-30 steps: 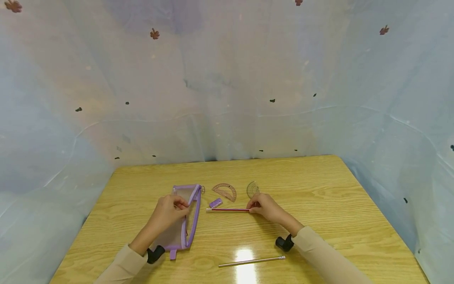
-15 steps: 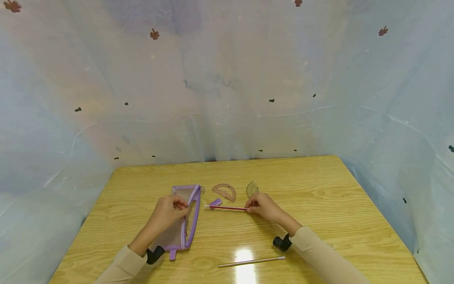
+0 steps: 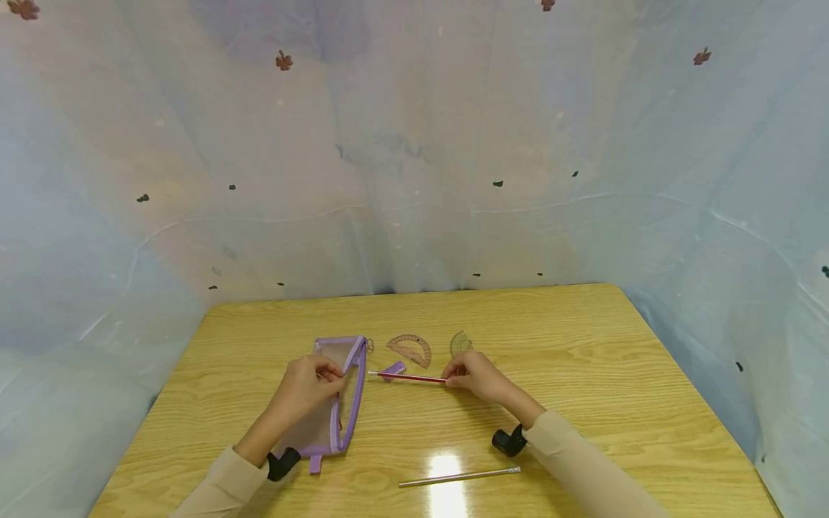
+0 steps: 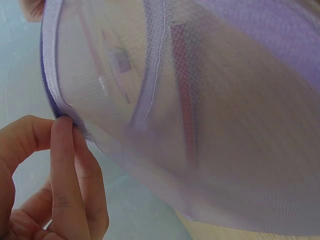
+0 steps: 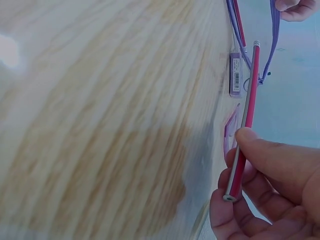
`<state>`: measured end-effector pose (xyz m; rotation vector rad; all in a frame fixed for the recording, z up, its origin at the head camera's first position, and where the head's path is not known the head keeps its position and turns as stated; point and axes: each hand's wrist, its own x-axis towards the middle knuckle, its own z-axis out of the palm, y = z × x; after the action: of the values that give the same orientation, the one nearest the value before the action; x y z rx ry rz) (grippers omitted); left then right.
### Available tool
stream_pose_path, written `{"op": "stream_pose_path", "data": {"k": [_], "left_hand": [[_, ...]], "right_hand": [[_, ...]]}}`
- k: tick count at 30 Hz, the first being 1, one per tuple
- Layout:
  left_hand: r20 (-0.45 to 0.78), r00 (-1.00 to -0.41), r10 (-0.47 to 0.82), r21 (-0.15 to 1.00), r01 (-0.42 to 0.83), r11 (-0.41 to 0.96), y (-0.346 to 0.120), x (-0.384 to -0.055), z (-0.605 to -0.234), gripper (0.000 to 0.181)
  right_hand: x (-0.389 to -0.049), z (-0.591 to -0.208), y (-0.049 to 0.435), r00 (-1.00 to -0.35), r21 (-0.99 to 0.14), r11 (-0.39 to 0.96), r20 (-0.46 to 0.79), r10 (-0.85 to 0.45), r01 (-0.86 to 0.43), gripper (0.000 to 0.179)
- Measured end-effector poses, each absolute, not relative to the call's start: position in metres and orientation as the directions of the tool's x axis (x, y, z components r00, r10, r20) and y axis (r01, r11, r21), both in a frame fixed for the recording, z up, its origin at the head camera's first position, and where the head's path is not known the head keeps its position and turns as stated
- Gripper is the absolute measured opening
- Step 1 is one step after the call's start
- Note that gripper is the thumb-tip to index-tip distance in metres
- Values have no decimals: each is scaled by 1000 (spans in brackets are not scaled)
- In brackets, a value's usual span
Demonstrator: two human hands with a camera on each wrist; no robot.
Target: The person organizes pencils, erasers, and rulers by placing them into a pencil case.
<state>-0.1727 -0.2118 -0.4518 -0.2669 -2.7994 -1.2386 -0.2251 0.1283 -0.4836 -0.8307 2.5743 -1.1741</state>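
Observation:
My left hand [image 3: 311,387] pinches the zipper edge of a purple mesh pencil case [image 3: 314,432], holding its mouth open. In the left wrist view a red stick-like thing [image 4: 185,95] shows through the mesh, inside the case. My right hand [image 3: 478,375] grips a red pencil [image 3: 414,378] between thumb and fingers near one end. The pencil's white-tipped far end points left toward the case mouth, above the table. Below that end lies a purple eraser [image 3: 393,370], partly covered by the pencil in the head view.
A pinkish protractor [image 3: 421,349] lies behind the eraser. Another clear protractor [image 3: 460,344] sits just beyond the right hand. Nearer the front of the wooden table [image 3: 583,345] lies a silvery pencil [image 3: 460,477]. A pale patterned cloth [image 3: 414,144] hangs behind.
The right hand has lifted the red pencil off the table and carried it slightly left, toward the pencil case. The left hand and case have stayed in place.

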Motion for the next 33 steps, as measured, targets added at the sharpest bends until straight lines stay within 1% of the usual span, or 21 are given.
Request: {"op": "stream_pose_path", "data": {"k": [8, 14, 26, 33], "left_hand": [[142, -981, 136, 734, 196, 650, -212, -174, -453, 4], [138, -981, 139, 738, 195, 646, -213, -174, -454, 5], [118, -984, 130, 737, 175, 653, -212, -175, -452, 4], [119, -985, 124, 739, 171, 651, -213, -173, -452, 4]], "right_hand": [[-228, -482, 124, -821, -790, 495, 20, -570, -363, 7], [-229, -482, 123, -816, -802, 488, -1, -577, -344, 8], [-230, -481, 117, -819, -800, 492, 1, -573, -345, 7], [-229, -482, 109, -810, -814, 455, 32, -586, -361, 8]]}}
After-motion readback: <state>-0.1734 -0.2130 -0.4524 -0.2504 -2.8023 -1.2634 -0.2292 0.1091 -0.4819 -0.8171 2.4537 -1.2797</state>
